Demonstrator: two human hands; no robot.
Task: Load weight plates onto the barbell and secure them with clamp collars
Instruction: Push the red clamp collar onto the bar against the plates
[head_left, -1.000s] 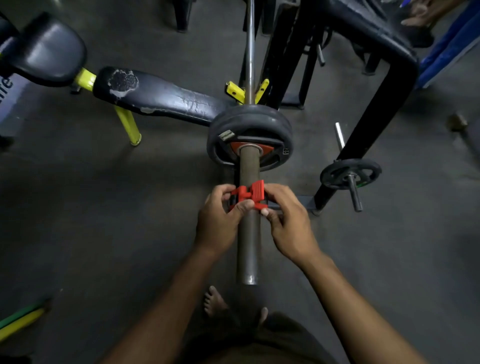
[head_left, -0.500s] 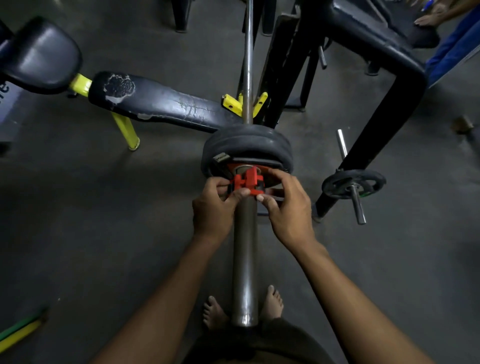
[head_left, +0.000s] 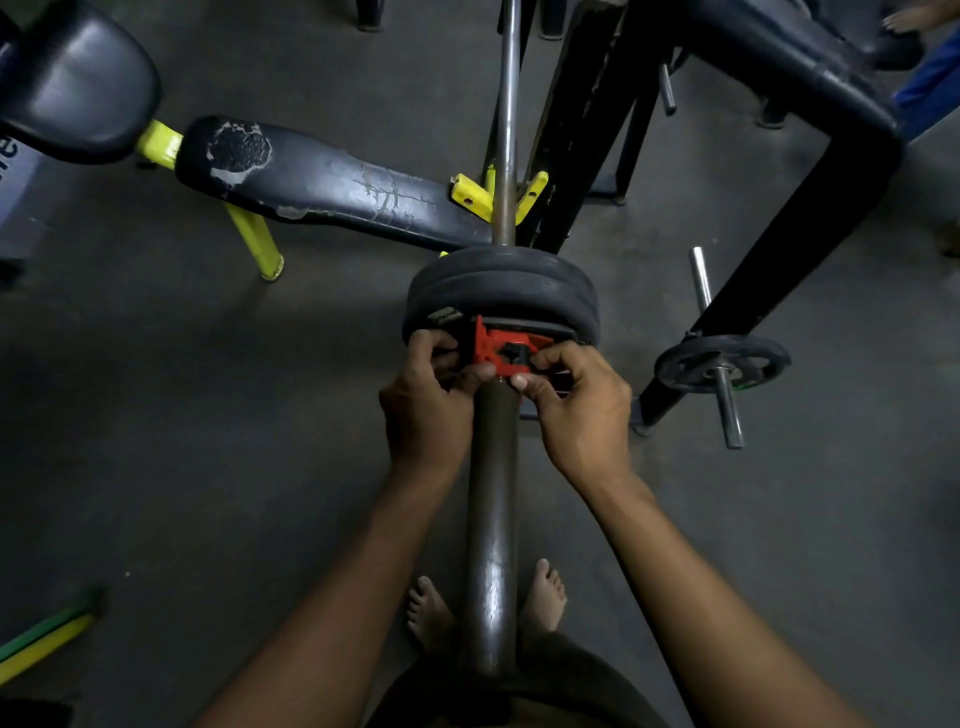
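Observation:
The barbell sleeve (head_left: 491, 525) runs from the bottom centre toward black weight plates (head_left: 501, 291) stacked on it. A red clamp collar (head_left: 501, 353) sits on the sleeve right against the outer plate. My left hand (head_left: 431, 410) grips the collar's left side, thumb and fingers pinched on it. My right hand (head_left: 576, 405) holds the collar's right side the same way. Beyond the plates the thin bar (head_left: 506, 119) rests in a yellow rack hook (head_left: 470, 195).
A worn black bench (head_left: 322, 179) with yellow legs lies to the left. A black steel frame (head_left: 769, 249) stands at the right, with a small plate (head_left: 722, 361) on a short bar beside it. My bare feet (head_left: 540, 592) are under the sleeve. Yellow-green sticks (head_left: 47, 636) lie bottom left.
Both hands slid the red collar along the sleeve away from me until it met the plates. The collar's lever now looks folded differently, with a black part showing on top.

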